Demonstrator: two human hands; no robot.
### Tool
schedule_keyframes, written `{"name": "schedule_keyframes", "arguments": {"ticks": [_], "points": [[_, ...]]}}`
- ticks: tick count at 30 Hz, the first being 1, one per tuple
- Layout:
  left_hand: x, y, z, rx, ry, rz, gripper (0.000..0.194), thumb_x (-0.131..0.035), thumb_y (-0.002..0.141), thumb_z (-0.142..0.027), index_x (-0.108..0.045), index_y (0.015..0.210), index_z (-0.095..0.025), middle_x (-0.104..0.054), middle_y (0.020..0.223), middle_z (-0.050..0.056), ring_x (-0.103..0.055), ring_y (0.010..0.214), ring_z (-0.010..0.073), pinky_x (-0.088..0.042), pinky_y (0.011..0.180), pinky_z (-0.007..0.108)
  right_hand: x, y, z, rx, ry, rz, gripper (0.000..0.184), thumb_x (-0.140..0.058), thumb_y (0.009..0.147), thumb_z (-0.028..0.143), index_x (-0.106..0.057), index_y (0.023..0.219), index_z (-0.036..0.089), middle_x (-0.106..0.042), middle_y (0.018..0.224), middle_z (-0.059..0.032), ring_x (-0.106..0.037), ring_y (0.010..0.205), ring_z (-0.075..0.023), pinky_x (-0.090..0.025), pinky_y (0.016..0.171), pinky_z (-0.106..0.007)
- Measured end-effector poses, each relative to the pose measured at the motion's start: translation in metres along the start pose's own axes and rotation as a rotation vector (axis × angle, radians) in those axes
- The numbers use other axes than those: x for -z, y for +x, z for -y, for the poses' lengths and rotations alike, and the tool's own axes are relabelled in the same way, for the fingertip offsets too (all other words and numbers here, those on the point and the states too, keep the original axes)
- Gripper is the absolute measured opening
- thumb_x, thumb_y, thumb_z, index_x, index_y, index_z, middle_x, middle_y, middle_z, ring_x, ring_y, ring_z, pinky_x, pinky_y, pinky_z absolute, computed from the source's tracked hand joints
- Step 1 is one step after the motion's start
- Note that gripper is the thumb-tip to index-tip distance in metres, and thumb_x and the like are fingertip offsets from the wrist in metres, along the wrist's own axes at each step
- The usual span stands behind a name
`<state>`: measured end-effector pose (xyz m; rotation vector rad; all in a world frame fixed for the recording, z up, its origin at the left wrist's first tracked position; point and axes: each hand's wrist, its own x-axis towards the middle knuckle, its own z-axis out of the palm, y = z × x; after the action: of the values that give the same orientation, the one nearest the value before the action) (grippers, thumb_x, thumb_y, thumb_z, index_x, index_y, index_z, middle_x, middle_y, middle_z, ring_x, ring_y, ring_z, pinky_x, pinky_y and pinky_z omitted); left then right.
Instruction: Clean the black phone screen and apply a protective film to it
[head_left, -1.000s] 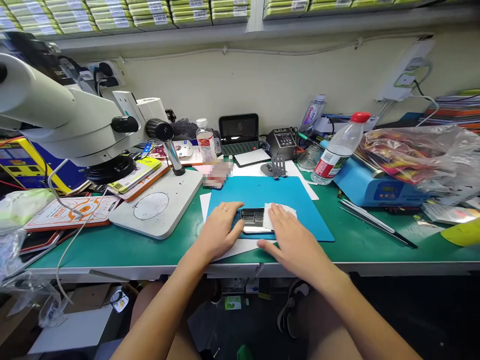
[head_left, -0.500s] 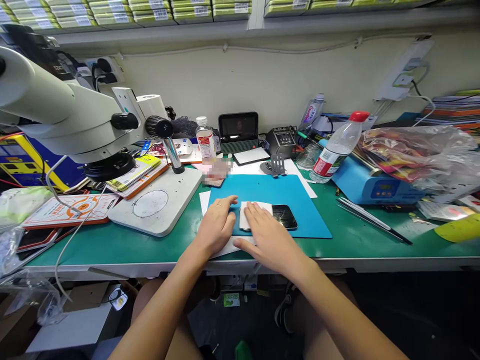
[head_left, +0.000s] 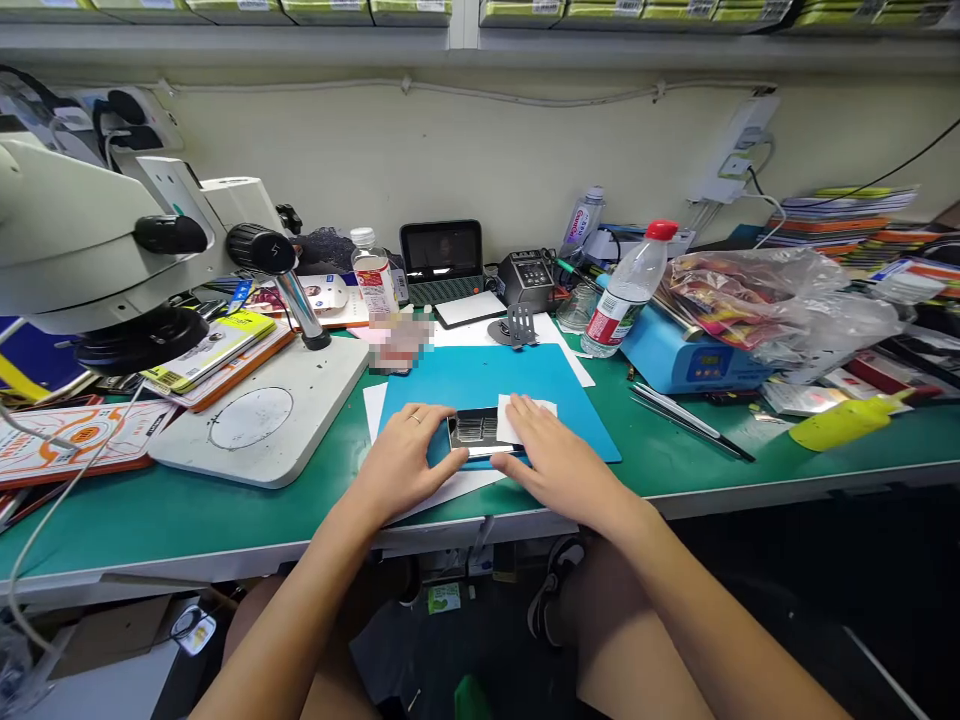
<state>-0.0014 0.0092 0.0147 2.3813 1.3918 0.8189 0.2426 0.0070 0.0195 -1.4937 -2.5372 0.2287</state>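
On the blue mat (head_left: 555,380) lies a phone (head_left: 477,428), dark and glossy; I'd judge it light, stiff, slippery and easily scratched, best gripped by its side edges. The left hand (head_left: 401,455) steadies its left end, thumb and fingers apart. The right hand (head_left: 559,455), fingers nearly together, thumb apart, presses a soft white cloth (head_left: 507,420) flat over the other end.

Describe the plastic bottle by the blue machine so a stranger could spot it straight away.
On the green worktop, find the blue mat. Past its far right corner, left of the blue machine with a small display, stands a clear plastic bottle. Of the bottles here, it alone has a bright red cap.
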Motion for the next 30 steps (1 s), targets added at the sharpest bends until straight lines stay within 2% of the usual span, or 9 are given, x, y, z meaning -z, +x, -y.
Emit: {"name": "schedule_keyframes", "arguments": {"ticks": [5,8,11,14,18,22,23,26,30], "points": [[0.0,0.0,0.002,-0.005,0.014,0.034,0.048,-0.064,0.091,-0.043,-0.054,0.132,-0.021,-0.065,0.127,0.01,-0.054,0.12,0.031,-0.048,0.099,0.046,0.003,-0.027,0.013,0.034,-0.013,0.005,0.085,-0.042,0.096,0.065,-0.033,0.156,0.007,-0.03,0.162,-0.0193,-0.028,0.151,-0.0324,-0.032,0.121,-0.054],[-0.001,0.002,0.003,0.003,0.014,0.034,0.047,-0.064,0.091,-0.043,-0.055,0.132,-0.021,-0.065,0.126,0.01,-0.054,0.12,0.0307,-0.048,0.099,0.046,0.01,-0.037,0.0,0.063,0.045,0.035,0.064,-0.043,0.101,0.05,-0.039,0.155,0.015,-0.036,0.161,-0.0115,-0.034,0.149,-0.0279,-0.035,0.12,-0.051],[-0.002,0.002,0.004,-0.002,0.011,0.024,0.049,-0.065,0.09,-0.045,-0.055,0.132,-0.021,-0.064,0.126,0.01,-0.054,0.12,0.0309,-0.049,0.099,0.047,0.013,-0.032,-0.018,0.118,0.137,0.021,0.047,-0.041,0.103,0.037,-0.054,0.145,0.02,-0.048,0.155,-0.0062,-0.042,0.145,-0.0248,-0.038,0.119,-0.047],[-0.003,0.002,0.004,-0.006,0.004,0.021,0.052,-0.068,0.088,-0.046,-0.055,0.133,-0.021,-0.064,0.127,0.011,-0.053,0.122,0.0315,-0.048,0.1,0.048,0.011,-0.025,-0.026,0.148,0.207,-0.126,0.039,-0.04,0.103,0.031,-0.068,0.129,0.022,-0.064,0.14,-0.0054,-0.054,0.136,-0.0244,-0.043,0.116,-0.047],[-0.003,0.003,0.004,-0.001,0.003,0.02,0.053,-0.069,0.087,-0.046,-0.057,0.132,-0.021,-0.064,0.128,0.012,-0.052,0.125,0.0317,-0.046,0.104,0.049,0.024,-0.016,-0.034,0.086,0.247,-0.242,0.033,-0.044,0.1,0.034,-0.075,0.108,0.025,-0.077,0.115,-0.0038,-0.071,0.109,-0.0249,-0.057,0.099,-0.042],[-0.001,0.003,0.005,0.026,-0.005,0.06,0.057,-0.067,0.088,-0.047,-0.054,0.137,-0.02,-0.062,0.133,0.012,-0.05,0.13,0.0312,-0.044,0.107,0.047,0.045,0.009,-0.056,0.009,0.126,-0.495,0.033,-0.047,0.098,0.035,-0.074,0.111,0.022,-0.076,0.114,-0.0075,-0.071,0.107,-0.0289,-0.057,0.096,-0.046],[-0.001,0.003,0.005,0.033,-0.003,0.07,0.06,-0.067,0.088,-0.047,-0.052,0.139,-0.02,-0.061,0.135,0.013,-0.049,0.132,0.0317,-0.044,0.108,0.048,0.046,0.016,-0.062,0.004,0.104,-0.505,0.033,-0.047,0.098,0.034,-0.074,0.111,0.021,-0.076,0.115,-0.0085,-0.071,0.109,-0.0296,-0.056,0.097,-0.048],[-0.001,0.003,0.005,0.048,-0.001,0.078,0.067,-0.068,0.088,-0.048,-0.047,0.144,-0.019,-0.057,0.141,0.014,-0.047,0.135,0.0327,-0.042,0.109,0.049,0.039,0.027,-0.071,0.047,0.078,-0.383,0.033,-0.049,0.096,0.034,-0.075,0.11,0.022,-0.075,0.12,-0.0091,-0.067,0.118,-0.0326,-0.052,0.102,-0.054],[-0.002,0.003,0.007,0.022,-0.025,0.053,0.065,-0.071,0.087,-0.047,-0.05,0.141,-0.018,-0.061,0.134,0.014,-0.052,0.128,0.0317,-0.045,0.105,0.046,0.026,0.021,-0.051,0.054,0.118,-0.279,0.045,-0.049,0.097,0.044,-0.066,0.13,0.019,-0.066,0.137,-0.0112,-0.055,0.134,-0.0326,-0.042,0.113,-0.055]]}}
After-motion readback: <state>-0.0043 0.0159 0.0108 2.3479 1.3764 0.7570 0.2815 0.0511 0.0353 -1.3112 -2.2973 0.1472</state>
